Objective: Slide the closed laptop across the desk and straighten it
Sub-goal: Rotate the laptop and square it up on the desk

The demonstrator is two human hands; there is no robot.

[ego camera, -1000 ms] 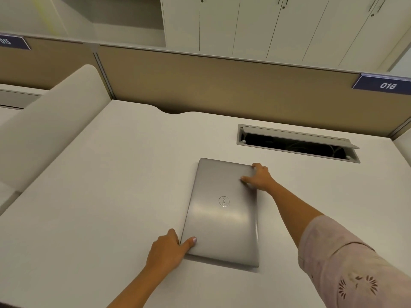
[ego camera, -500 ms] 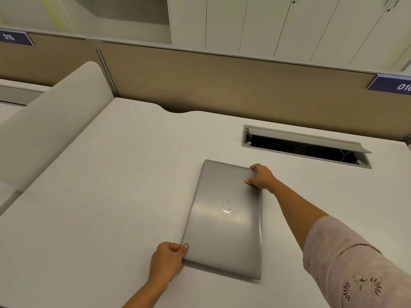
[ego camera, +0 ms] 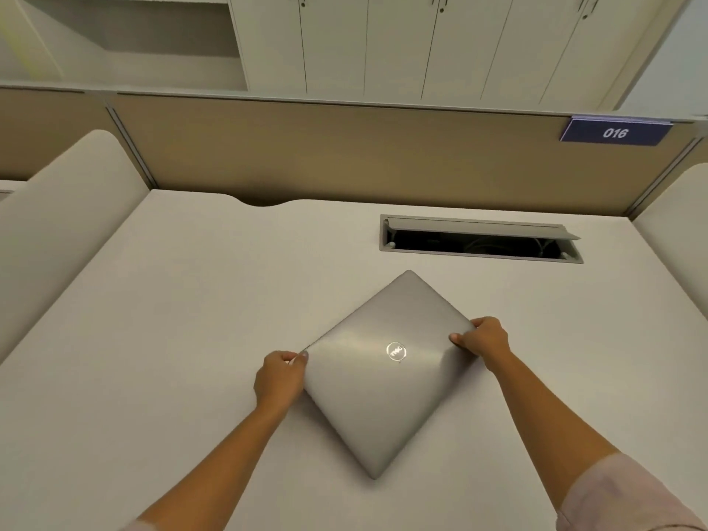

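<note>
A closed silver laptop (ego camera: 383, 381) with a round logo lies flat on the white desk (ego camera: 172, 358), turned like a diamond with one corner pointing at me. My left hand (ego camera: 281, 377) grips its left corner, thumb on the lid. My right hand (ego camera: 484, 339) grips its right corner, fingers curled over the edge.
An open cable tray (ego camera: 479, 241) is cut into the desk just beyond the laptop. A tan partition (ego camera: 344, 155) with a blue "016" label (ego camera: 615, 133) closes the far side. Padded side dividers (ego camera: 57, 224) stand left and right.
The laptop has turned clockwise from nearly lengthwise to a diamond angle. Both hands moved with its corners; the right hand came nearer, the left went up and left.
</note>
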